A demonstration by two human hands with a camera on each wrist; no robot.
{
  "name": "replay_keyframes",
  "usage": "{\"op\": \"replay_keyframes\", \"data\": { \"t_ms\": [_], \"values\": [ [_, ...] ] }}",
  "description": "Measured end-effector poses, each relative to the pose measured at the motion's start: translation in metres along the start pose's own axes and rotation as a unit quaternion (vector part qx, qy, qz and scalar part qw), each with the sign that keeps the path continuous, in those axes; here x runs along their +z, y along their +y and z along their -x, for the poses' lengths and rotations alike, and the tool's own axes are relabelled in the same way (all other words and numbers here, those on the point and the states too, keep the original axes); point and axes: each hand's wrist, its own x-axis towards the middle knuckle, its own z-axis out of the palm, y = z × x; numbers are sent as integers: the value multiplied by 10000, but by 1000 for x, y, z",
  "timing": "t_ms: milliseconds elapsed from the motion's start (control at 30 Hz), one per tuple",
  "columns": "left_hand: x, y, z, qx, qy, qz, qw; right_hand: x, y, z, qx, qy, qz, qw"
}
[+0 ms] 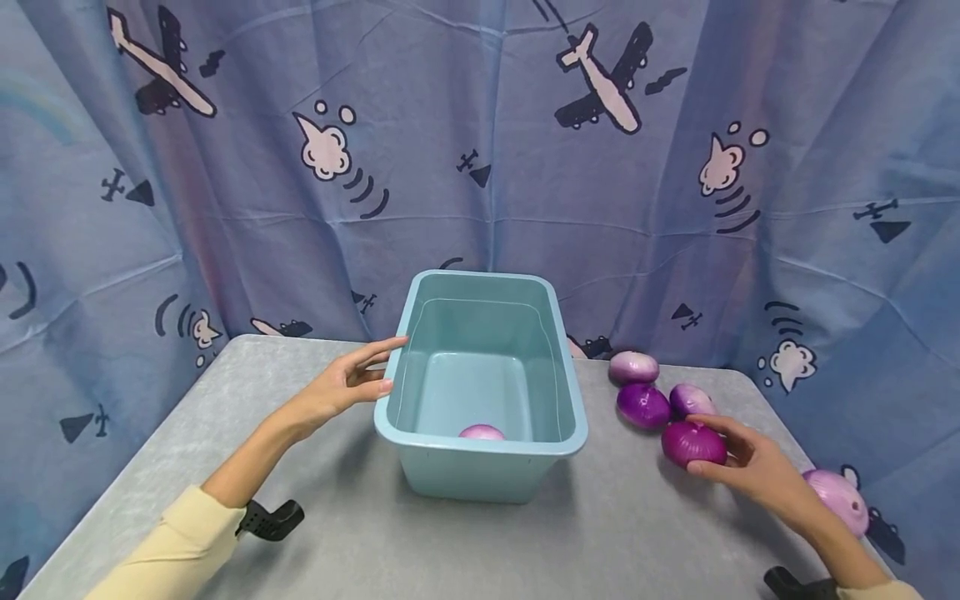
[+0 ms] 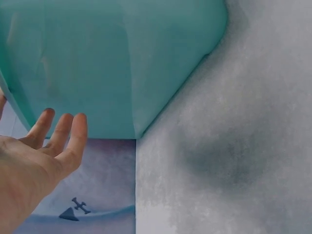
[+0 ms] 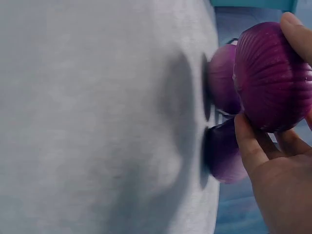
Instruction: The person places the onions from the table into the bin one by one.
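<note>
A light blue plastic tub (image 1: 480, 471) stands mid-table with a pale purple onion (image 1: 482, 432) inside, partly hidden by its front wall. At its left rim is my left hand (image 1: 347, 385), thumb and fingertips right at the edge, the other fingers loosely extended beside the outer wall in the left wrist view. On the right, my right hand (image 1: 757, 467) grips a dark magenta onion (image 1: 692, 444) between thumb and fingers. The right wrist view shows this ribbed onion (image 3: 270, 78) raised over the tabletop, overlapping two others behind it.
Beyond the held onion sit a pale onion (image 1: 633, 367), a deep purple onion (image 1: 642, 406) and another light onion (image 1: 690, 399). One more pink onion (image 1: 836, 500) is near the table's right edge, partly behind my right forearm. A patterned blue curtain (image 1: 480, 125) hangs behind the grey table (image 1: 337, 542).
</note>
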Motion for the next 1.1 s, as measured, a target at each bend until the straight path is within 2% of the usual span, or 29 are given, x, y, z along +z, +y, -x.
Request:
{"op": "replay_keyframes", "data": {
  "t_ms": [200, 500, 900, 1100],
  "values": [
    [-3, 2, 0, 124, 39, -112, 9999, -8, -14, -5, -55, 176, -209, 9996],
    [-2, 1, -1, 205, 168, -116, 9996, -17, -31, -21, -664, 515, -477, 9953],
    [0, -3, -2, 225, 175, -20, 9996, -14, -57, -40, -554, 312, -539, 9965],
    [0, -2, -1, 207, 194, -4, 9996, -12, -65, -48, -854, 238, -856, 9924]
  ]
}}
